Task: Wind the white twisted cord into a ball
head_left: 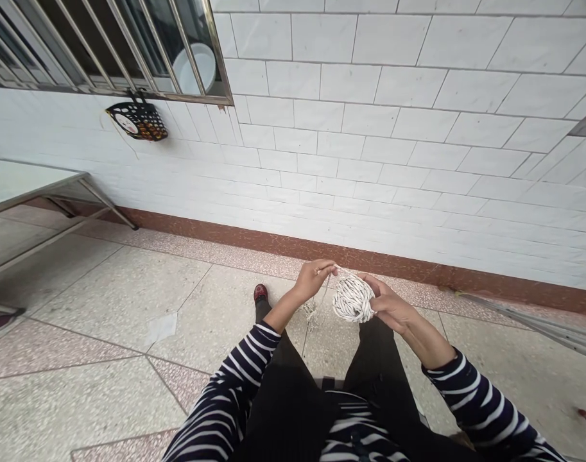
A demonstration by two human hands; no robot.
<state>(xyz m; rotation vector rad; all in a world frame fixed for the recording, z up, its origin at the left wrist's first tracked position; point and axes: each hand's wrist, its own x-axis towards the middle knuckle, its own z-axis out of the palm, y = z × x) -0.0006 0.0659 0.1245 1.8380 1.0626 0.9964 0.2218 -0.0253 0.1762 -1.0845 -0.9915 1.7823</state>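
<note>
A wound ball of white cord with dark flecks (353, 298) is held up in front of my knees. My right hand (391, 308) grips it from the right side, with the thumb on its near face and the fingers behind. At the upper left of the ball, my left hand (316, 279) pinches a strand of the same cord between thumb and fingertips. Below my left wrist, a loose tangle of cord (310, 314) shows near the floor between my legs. Part of the ball's far side is hidden.
A white tiled wall (341, 154) stands ahead. On the left are a metal-legged table (33, 183) and a black basket (138, 120) hanging below barred windows. A flat paper-like sheet (162, 327) lies on the floor. Long metal poles (528, 317) lean at right.
</note>
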